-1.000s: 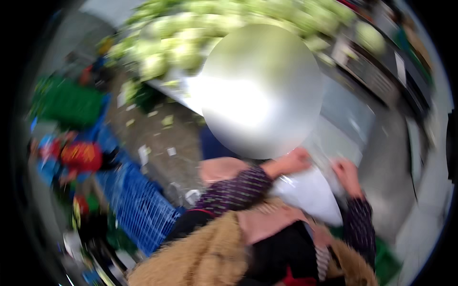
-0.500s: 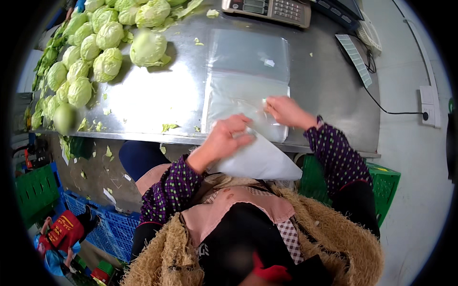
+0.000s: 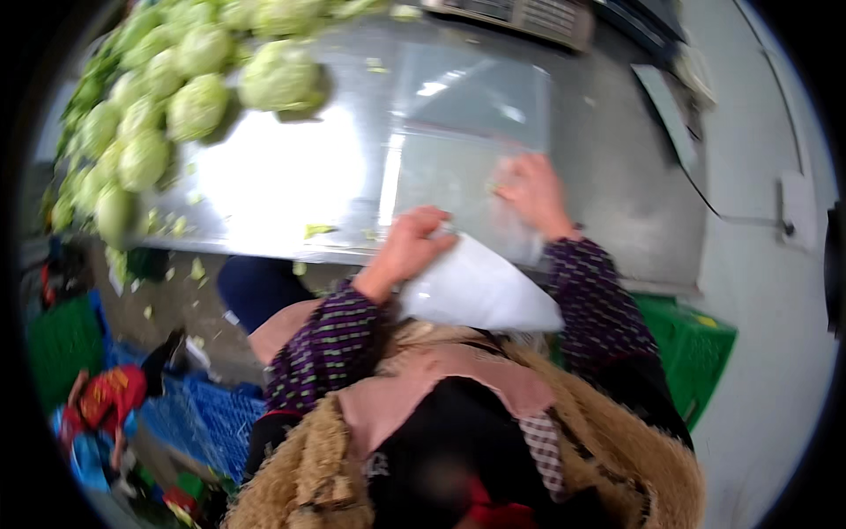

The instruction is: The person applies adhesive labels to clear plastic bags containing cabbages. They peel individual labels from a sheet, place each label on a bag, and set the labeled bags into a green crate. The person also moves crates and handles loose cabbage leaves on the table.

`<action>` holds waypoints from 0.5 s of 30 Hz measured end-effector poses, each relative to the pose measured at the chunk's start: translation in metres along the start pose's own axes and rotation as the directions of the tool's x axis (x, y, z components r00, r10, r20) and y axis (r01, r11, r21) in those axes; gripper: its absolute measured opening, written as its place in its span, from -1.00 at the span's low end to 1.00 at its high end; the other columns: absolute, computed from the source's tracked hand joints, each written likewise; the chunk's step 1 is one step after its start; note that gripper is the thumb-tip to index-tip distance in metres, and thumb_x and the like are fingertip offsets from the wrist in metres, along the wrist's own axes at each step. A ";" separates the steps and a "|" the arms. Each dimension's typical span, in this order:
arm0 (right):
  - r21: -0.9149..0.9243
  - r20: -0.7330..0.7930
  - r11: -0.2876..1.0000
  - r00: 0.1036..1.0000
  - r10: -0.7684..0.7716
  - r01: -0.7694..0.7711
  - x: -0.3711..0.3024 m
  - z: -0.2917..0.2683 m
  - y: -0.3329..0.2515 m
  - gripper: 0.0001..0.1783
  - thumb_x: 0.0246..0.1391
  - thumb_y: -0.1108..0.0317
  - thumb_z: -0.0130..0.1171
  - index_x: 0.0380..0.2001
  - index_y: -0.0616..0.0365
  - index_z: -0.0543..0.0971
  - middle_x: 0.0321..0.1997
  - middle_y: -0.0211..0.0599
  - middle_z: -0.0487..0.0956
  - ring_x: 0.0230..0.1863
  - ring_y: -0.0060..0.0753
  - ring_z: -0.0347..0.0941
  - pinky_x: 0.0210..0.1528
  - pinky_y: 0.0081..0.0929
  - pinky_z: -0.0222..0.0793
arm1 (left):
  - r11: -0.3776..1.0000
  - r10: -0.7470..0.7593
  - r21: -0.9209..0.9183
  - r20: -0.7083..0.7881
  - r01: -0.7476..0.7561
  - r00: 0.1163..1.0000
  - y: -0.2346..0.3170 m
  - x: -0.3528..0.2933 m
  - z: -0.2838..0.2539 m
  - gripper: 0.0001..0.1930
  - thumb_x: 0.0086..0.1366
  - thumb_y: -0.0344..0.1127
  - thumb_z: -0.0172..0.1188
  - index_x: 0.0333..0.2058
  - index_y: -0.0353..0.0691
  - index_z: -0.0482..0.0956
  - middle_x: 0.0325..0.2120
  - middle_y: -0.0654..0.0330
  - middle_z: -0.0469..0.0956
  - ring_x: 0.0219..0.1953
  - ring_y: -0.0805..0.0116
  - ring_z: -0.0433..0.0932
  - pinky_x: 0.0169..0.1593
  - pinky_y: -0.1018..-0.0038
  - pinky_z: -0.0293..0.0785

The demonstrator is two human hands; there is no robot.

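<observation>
My left hand (image 3: 407, 252) is closed at the table's front edge, thumb and fingers on the upper corner of a smooth white sheet (image 3: 480, 286). The sheet hangs over my lap, and I cannot tell whether it is paper or plastic. Farther right, my right hand (image 3: 533, 194) has its fingers pinched together on thin, see-through film of a clear plastic bag (image 3: 441, 181). This bag lies flat on the steel table, with more clear film (image 3: 467, 93) spread beyond it. Blur hides the exact edge between my right fingertips.
Several pale green cabbages (image 3: 196, 108) crowd the table's left side, with leaf scraps around them. A scale (image 3: 529, 19) stands at the back right near a cable and wall socket. Green (image 3: 692, 348) and blue (image 3: 207, 419) crates stand below. Another person in red (image 3: 110, 392) is at lower left.
My right hand has shifted slightly right and away from me, its fingers still on the clear film. My left hand stays with the white sheet. The whole view has tilted and blurred.
</observation>
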State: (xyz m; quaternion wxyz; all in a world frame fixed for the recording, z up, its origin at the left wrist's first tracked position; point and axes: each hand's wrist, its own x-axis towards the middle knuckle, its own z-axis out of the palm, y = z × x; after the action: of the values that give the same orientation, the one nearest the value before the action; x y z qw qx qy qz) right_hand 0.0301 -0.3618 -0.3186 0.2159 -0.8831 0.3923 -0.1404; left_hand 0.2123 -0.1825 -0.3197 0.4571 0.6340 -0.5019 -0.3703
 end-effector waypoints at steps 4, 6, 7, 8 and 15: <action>-0.063 0.136 0.991 0.985 -0.107 0.116 -0.012 -0.009 -0.004 -0.54 -0.35 0.28 0.42 -0.28 0.13 0.54 -0.27 -0.21 0.46 -0.22 -0.11 0.45 -0.17 -0.26 0.39 | 0.994 0.072 0.077 0.032 -0.074 0.997 -0.031 -0.003 0.008 -0.75 0.02 -0.30 0.29 -0.35 -0.32 0.59 -0.27 0.01 0.55 -0.20 0.08 0.53 -0.08 0.29 0.44; 0.026 0.190 0.997 0.979 -0.078 0.075 -0.028 0.001 -0.006 -0.51 -0.40 0.24 0.45 -0.28 0.12 0.55 -0.31 -0.24 0.46 -0.23 -0.17 0.46 -0.21 -0.28 0.40 | 0.991 0.133 0.006 0.052 -0.133 0.990 -0.027 -0.001 0.005 -0.78 -0.04 -0.33 0.32 -0.40 -0.31 0.58 -0.39 0.03 0.56 -0.26 0.07 0.53 -0.15 0.29 0.45; 0.074 0.200 0.995 0.976 -0.082 0.068 -0.030 0.008 -0.009 -0.49 -0.42 0.22 0.47 -0.29 0.12 0.55 -0.32 -0.26 0.45 -0.24 -0.19 0.47 -0.22 -0.29 0.41 | 0.992 0.110 0.048 0.081 -0.114 0.991 -0.029 0.000 0.004 -0.79 -0.04 -0.34 0.32 -0.45 -0.33 0.56 -0.43 0.03 0.56 -0.27 0.06 0.53 -0.16 0.29 0.45; 0.088 0.221 0.995 0.973 -0.071 0.052 -0.035 0.006 -0.004 -0.47 -0.44 0.20 0.49 -0.29 0.12 0.56 -0.34 -0.27 0.45 -0.25 -0.22 0.48 -0.24 -0.31 0.42 | 0.992 0.105 0.057 0.095 -0.110 0.990 -0.029 0.002 0.004 -0.77 -0.03 -0.33 0.32 -0.41 -0.32 0.57 -0.42 0.03 0.55 -0.27 0.06 0.53 -0.16 0.28 0.45; 0.186 0.271 0.974 0.946 -0.179 0.131 -0.017 0.005 0.002 -0.76 0.12 0.26 0.12 -0.45 0.22 0.56 -0.42 -0.17 0.48 -0.37 -0.15 0.42 -0.32 -0.34 0.31 | 0.985 0.110 -0.159 0.226 -0.075 0.968 0.020 -0.021 -0.013 -0.67 0.04 -0.39 0.36 -0.63 -0.36 0.33 -0.42 0.00 0.55 -0.09 0.09 0.53 -0.13 0.31 0.45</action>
State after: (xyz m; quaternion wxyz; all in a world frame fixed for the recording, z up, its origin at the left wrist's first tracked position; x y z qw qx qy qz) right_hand 0.0194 -0.3487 -0.3252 0.3310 -0.9012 0.2732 -0.0600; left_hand 0.2141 -0.1610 -0.2966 0.4576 0.5259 -0.5522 -0.4573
